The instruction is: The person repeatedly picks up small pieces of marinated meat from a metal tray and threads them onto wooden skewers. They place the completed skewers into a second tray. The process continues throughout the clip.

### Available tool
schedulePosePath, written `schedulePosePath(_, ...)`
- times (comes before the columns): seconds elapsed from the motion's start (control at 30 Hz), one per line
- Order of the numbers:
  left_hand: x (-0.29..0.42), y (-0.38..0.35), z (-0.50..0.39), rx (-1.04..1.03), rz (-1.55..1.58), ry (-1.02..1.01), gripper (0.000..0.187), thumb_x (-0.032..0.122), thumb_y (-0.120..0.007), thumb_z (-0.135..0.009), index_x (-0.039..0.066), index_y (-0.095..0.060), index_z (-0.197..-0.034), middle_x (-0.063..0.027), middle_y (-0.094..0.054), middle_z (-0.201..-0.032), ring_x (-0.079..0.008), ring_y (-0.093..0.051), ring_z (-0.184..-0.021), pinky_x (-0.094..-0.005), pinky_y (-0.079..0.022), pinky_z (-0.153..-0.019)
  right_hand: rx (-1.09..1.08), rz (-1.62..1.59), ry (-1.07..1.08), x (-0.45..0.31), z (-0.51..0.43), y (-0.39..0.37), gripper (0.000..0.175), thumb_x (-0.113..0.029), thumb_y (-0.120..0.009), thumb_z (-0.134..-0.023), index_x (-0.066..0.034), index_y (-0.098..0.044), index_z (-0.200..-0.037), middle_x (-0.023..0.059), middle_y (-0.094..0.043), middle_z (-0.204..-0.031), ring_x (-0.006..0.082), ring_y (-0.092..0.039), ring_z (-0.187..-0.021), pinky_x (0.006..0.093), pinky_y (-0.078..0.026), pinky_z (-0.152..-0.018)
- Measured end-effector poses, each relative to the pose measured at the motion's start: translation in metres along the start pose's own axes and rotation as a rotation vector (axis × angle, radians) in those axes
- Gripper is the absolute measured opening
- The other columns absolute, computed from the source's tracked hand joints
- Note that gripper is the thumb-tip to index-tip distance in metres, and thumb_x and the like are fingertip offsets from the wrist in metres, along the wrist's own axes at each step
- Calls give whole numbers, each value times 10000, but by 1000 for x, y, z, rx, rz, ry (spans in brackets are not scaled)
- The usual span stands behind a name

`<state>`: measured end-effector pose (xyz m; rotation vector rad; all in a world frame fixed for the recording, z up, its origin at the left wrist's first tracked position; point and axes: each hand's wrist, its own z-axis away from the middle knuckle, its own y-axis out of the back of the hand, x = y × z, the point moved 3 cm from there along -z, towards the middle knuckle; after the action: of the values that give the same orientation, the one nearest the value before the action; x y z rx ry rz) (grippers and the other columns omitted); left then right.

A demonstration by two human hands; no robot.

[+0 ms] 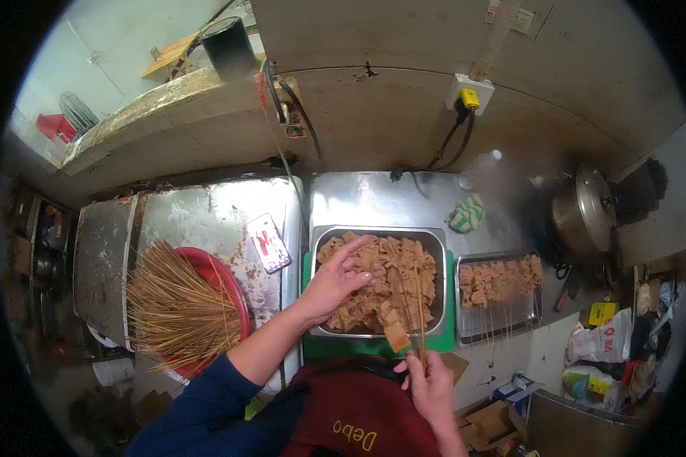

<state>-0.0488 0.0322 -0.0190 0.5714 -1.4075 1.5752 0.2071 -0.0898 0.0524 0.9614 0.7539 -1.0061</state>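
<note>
My right hand [431, 380] grips several thin bamboo skewers [422, 308], which point up over a steel pan [445, 285]. Folded brown pieces, apparently tofu skin [397, 336], are threaded on one of them, just above the fingers. Inside the pan lies a heap of similar brown pieces [349, 314]. Over the heap's left half is my left hand [334, 283], its index finger stretched out and its thumb apart from it. Brown pieces show by its fingertips; whether they are pinched I cannot tell. A green board [320, 345] lies under the pan.
Left, a red basin [243, 303] holds many bamboo skewers [183, 308], beside a patterned phone [268, 243]. Right, a metal tray [463, 337] holds loaded skewers [497, 280]. Behind it are a green-striped cloth [466, 214], a plastic bottle [483, 168] and a lidded pot [583, 211].
</note>
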Motion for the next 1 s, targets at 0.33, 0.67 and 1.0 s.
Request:
schedulePosePath(0.33,-2,-4,2,128,221,127,341,250,-548,-1185,18,-557,-1434,-191,-682,-1372,-293,-685,-1308,-399,-566,-1147,2,21,-12,-2,-4,-2,208,-147,-624,-1129,37,-697,-1195,92,-827,-919,148,-728,-637,325,-582,-604)
schedulePosePath(0.67,5,-9,5,61,162,60,330,224,-609,-1160,27,-571,-1422,-162,-703,-1348,-267,-693,-1287,-404,-565,-1144,13,67,69,-4,-4,-5,184,-127,-618,-1133,43,-681,-1165,109,-822,-929,135,-703,-631,306,-572,-599)
schedulePosePath(1.0,-8,-21,18,122,85,61,290,208,-607,-1165,84,-593,-1428,-74,-725,-1294,-188,-708,-1201,-304,-569,-957,37,105,127,-7,-11,-17,174,-139,-616,-1135,15,-662,-1202,94,-821,-943,179,-730,-655,354,-598,-635)
